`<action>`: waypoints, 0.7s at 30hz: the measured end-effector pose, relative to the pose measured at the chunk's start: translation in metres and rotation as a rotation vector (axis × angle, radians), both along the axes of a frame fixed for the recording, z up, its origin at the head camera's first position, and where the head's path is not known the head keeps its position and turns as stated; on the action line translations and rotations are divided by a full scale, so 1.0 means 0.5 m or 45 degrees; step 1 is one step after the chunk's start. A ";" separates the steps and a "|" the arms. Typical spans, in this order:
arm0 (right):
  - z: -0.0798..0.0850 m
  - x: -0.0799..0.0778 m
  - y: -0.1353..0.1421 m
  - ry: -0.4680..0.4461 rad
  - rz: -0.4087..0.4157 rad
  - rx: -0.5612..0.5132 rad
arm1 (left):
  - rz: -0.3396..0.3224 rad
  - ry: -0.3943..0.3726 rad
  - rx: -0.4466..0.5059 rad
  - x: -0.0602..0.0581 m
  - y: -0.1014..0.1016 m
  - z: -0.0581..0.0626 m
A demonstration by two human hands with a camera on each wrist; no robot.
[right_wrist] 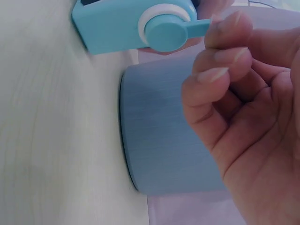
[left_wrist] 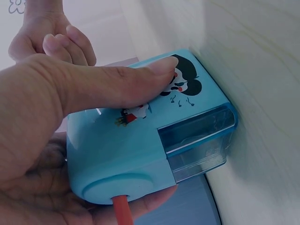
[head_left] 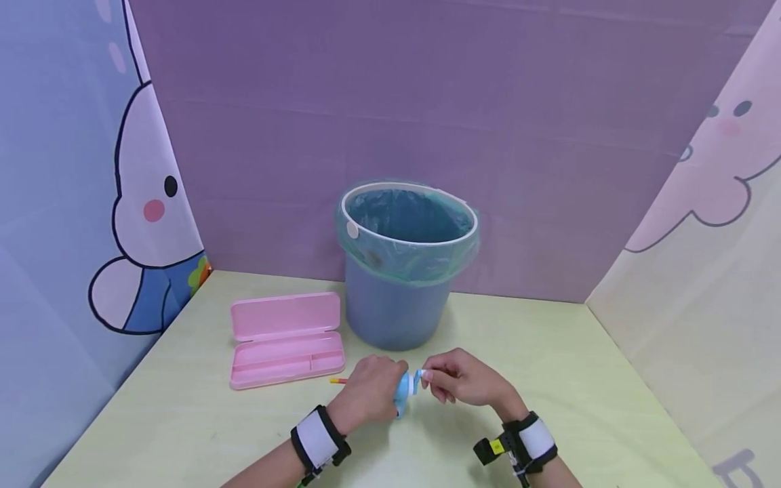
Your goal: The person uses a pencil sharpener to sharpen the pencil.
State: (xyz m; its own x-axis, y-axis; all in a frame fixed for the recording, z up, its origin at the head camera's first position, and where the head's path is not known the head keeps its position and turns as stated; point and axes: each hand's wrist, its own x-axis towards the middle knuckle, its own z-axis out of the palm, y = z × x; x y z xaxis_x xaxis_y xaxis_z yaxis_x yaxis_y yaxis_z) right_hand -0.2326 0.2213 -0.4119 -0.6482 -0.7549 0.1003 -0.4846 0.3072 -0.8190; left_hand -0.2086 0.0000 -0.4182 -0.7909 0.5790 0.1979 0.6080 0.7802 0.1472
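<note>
My left hand (head_left: 373,385) grips a light blue crank pencil sharpener (left_wrist: 117,157), its thumb across the top face with printed cartoon figures. A red pencil (left_wrist: 123,211) sticks out of the hole at one end, and a see-through shavings drawer (left_wrist: 199,154) shows on the side. At the sharpener's other end is a round blue crank (right_wrist: 165,33) on a white ring. My right hand (head_left: 466,379) pinches the crank's knob between thumb and fingertips, which hide the knob in the right wrist view. The pencil's far end is hidden inside the sharpener.
Behind the hands stands a blue-grey bucket (head_left: 393,308) lined with a green bag (head_left: 415,261), close to the purple back wall. To its left a pink pencil case (head_left: 287,316) lies with its lid up on the pale yellow tabletop (head_left: 177,420). Printed side walls flank the table.
</note>
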 end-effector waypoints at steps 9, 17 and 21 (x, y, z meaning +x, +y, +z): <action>-0.007 -0.003 0.002 0.116 -0.072 0.015 | -0.005 -0.058 -0.004 -0.005 0.003 -0.004; -0.016 -0.008 -0.004 0.250 -0.160 -0.034 | -0.027 0.018 -0.035 -0.005 0.002 -0.001; -0.006 0.004 -0.017 0.307 -0.194 -0.039 | -0.027 0.007 -0.036 -0.005 -0.002 -0.002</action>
State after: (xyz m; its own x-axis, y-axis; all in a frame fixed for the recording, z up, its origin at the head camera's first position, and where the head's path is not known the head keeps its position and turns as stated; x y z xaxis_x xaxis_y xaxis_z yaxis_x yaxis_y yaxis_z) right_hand -0.2307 0.2127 -0.4148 -0.7083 -0.6450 0.2868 -0.6169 0.3682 -0.6956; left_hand -0.2111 -0.0010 -0.4195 -0.7774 0.6011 0.1856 0.6252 0.7708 0.1223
